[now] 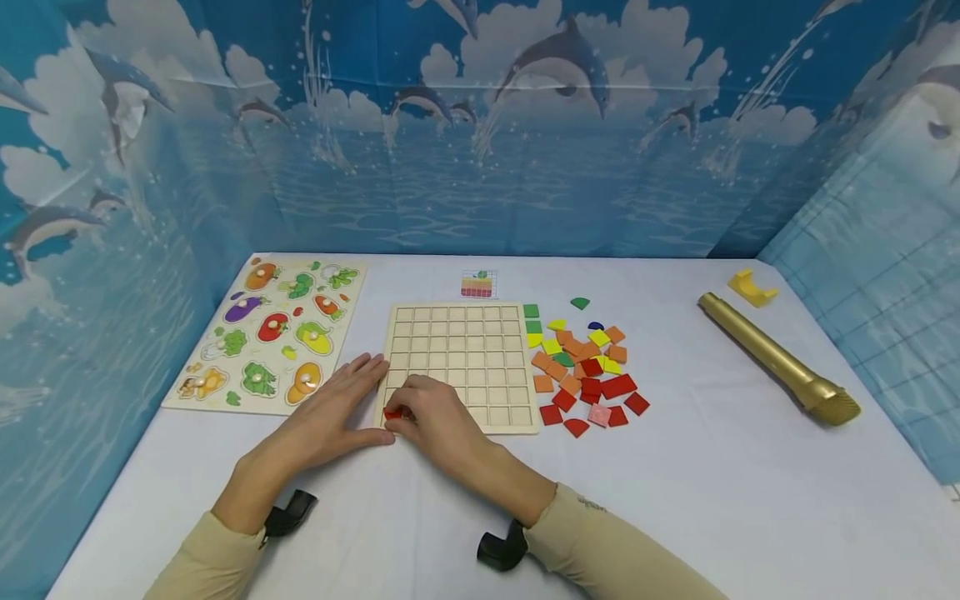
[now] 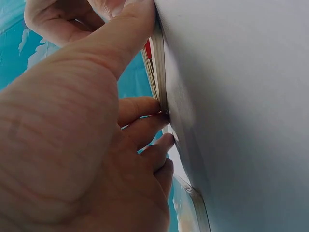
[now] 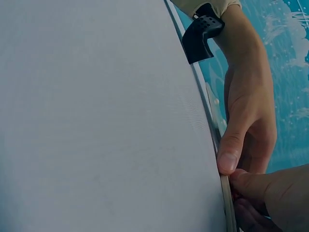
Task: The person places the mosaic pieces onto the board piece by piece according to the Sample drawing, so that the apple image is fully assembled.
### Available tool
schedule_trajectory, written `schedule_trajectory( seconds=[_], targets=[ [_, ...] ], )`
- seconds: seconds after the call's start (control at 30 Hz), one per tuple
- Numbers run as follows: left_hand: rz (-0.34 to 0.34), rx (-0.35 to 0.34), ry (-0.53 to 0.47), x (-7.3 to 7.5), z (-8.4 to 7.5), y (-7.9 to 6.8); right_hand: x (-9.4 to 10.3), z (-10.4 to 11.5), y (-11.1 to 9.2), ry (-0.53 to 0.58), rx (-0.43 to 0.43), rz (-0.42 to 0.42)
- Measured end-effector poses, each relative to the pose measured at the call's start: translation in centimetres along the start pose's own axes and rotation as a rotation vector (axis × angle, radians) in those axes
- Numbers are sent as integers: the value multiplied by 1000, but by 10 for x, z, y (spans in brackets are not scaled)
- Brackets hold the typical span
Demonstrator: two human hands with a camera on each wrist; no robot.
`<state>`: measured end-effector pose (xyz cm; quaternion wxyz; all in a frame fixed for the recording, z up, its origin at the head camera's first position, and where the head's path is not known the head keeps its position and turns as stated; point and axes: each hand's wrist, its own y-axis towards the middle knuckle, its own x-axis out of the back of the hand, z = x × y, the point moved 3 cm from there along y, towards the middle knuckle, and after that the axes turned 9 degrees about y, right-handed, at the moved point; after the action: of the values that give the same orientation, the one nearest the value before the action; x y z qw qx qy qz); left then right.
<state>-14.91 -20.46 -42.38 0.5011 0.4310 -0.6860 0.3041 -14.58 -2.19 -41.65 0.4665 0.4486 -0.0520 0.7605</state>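
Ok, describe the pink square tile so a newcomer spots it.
On the white-covered table, find the pale wooden grid board. Coloured tiles lie scattered to its right. Near their front edge is the pink square tile, paler than the red tiles around it.

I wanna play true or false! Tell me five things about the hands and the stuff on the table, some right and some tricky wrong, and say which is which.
1. The right hand pinches a small red piece at the square pale wooden grid board. True.
2. A long golden microphone lies on the right side of the white-covered table. True.
3. The left hand holds the microphone. False: it is at the grid board's left edge.
4. The loose flat coloured pieces lie left of the grid board. False: they lie to its right.
5. A pale flat board with vegetable pictures lies left of the grid board. True.
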Motion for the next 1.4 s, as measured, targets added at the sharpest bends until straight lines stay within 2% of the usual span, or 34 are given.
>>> schedule_trajectory(
  seconds=[0.17,0.33,0.47,0.67,0.87,0.97,1.07,1.2,1.4],
  targets=[
    [11,12,8,-1,0,-1,9,0,-5,46,-14,-22],
    [18,27,16,-1,0,0,39,-12,-14,98,-46,-108],
    [24,28,16,-1,-1,1,69,-34,-28,65,-121,-159],
    [22,18,18,-1,-2,3,112,-74,-59,-4,-240,-216],
    [13,21,7,-2,-2,1,143,-110,-87,-115,-311,-310],
    [15,26,1,-3,-3,-1,152,-120,-97,-199,-375,-348],
    [21,39,5,-3,-2,-6,153,-126,-103,-242,-445,-326],
    [22,58,3,-2,-2,-8,152,-127,-104,-235,-484,-291],
    [16,46,2,-2,-5,-2,161,-124,-106,-221,-502,-271]
  ],
)
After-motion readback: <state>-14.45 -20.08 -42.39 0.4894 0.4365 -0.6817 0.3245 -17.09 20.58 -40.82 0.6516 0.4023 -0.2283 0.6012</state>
